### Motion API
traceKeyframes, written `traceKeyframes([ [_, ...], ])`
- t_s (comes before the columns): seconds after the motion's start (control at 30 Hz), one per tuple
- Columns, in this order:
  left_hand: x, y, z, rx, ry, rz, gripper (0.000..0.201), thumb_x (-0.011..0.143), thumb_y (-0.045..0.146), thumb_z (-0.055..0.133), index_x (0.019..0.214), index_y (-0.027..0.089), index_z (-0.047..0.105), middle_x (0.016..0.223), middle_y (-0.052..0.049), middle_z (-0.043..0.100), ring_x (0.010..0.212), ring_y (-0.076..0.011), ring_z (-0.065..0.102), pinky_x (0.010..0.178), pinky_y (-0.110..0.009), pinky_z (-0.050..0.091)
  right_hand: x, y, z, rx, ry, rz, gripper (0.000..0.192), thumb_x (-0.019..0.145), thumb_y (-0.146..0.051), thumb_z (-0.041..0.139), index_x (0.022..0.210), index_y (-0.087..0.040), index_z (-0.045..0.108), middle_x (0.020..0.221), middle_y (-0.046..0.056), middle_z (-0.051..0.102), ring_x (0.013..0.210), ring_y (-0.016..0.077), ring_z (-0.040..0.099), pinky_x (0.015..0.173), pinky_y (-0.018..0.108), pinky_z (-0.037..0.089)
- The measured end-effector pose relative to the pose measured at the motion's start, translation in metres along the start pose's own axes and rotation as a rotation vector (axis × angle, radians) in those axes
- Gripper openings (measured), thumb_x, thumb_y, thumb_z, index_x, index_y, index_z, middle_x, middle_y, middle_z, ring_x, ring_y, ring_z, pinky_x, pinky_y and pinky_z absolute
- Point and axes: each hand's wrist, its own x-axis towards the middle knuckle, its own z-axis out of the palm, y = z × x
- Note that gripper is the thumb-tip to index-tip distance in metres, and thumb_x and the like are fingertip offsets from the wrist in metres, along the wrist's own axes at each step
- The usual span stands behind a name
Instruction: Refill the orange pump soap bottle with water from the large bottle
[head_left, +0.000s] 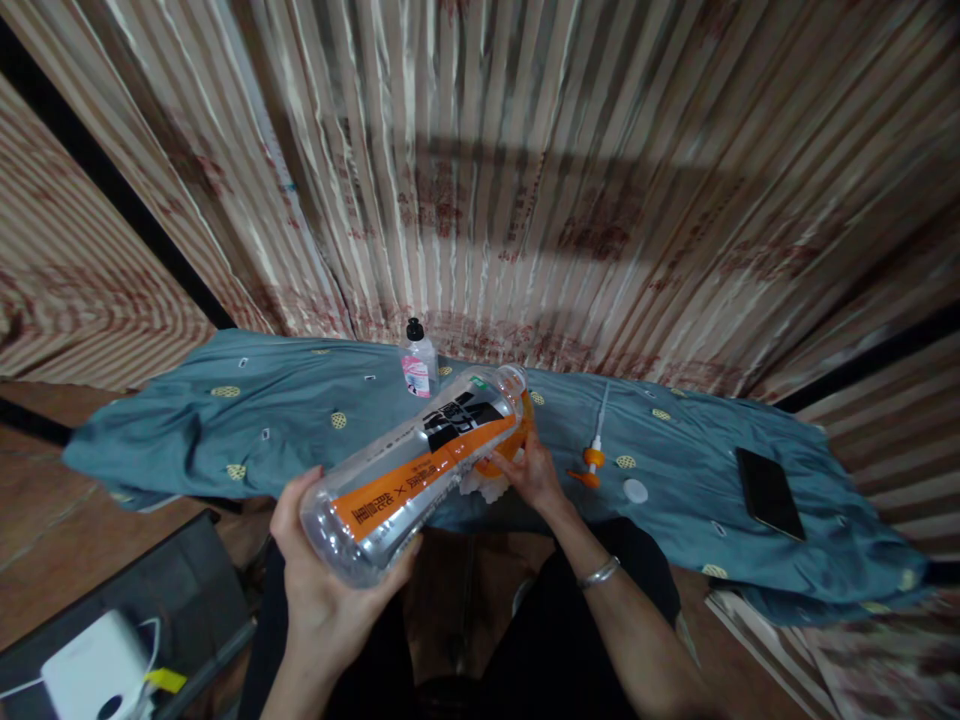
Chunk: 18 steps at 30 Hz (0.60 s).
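My left hand (322,570) is wrapped around the base of a large clear plastic bottle (337,480) with an orange and black label. The bottle lies tilted, its uncapped mouth pointing up and to the right. My right hand (536,475) grips an orange bottle (517,440), mostly hidden behind the clear bottle's neck. The two necks are close together; whether they touch I cannot tell. Some white tissue (487,488) shows under the orange bottle. To the right lies an orange pump head (592,458) with its thin tube, near a round white cap (635,490).
A small bottle with a black cap (418,365) stands towards the back of the blue-green cloth (300,380). A dark phone (770,493) lies at the right. Striped curtains hang behind. A white box-shaped device (97,665) sits at lower left on a dark surface.
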Motion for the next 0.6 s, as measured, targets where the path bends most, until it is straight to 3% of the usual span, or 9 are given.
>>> traceKeyframes([
  [0.13,-0.001,0.007,0.003,-0.056,0.027,-0.066,0.108,0.066,0.057,0.115,0.156,0.032,0.061,0.145,-0.009,0.066,0.116,-0.0294,0.079,0.099,-0.048,0.078,-0.001,0.0,0.002,-0.005,0.032,-0.009,0.084,0.091,-0.066,0.091,0.159,-0.021,0.07,0.125,0.015,0.097,0.115,0.0439,0.095,0.097,0.055,0.079],
  [0.37,0.004,-0.014,-0.007,0.036,-0.046,0.142,0.11,0.071,0.052,0.115,0.163,0.03,0.059,0.141,-0.008,0.067,0.106,-0.0248,0.078,0.09,-0.041,0.077,-0.001,0.0,0.002,0.011,0.017,0.019,0.074,0.087,-0.056,0.094,0.148,-0.021,0.07,0.128,0.019,0.096,0.12,0.045,0.094,0.1,0.057,0.079],
  [0.6,0.002,-0.014,-0.006,0.024,-0.066,0.176,0.113,0.077,0.048,0.113,0.172,0.039,0.054,0.147,-0.007,0.066,0.11,-0.0269,0.078,0.092,-0.044,0.077,0.0,-0.002,0.0,0.012,-0.007,0.035,0.082,0.087,-0.055,0.095,0.156,-0.018,0.069,0.126,0.019,0.096,0.119,0.0449,0.095,0.099,0.056,0.079],
])
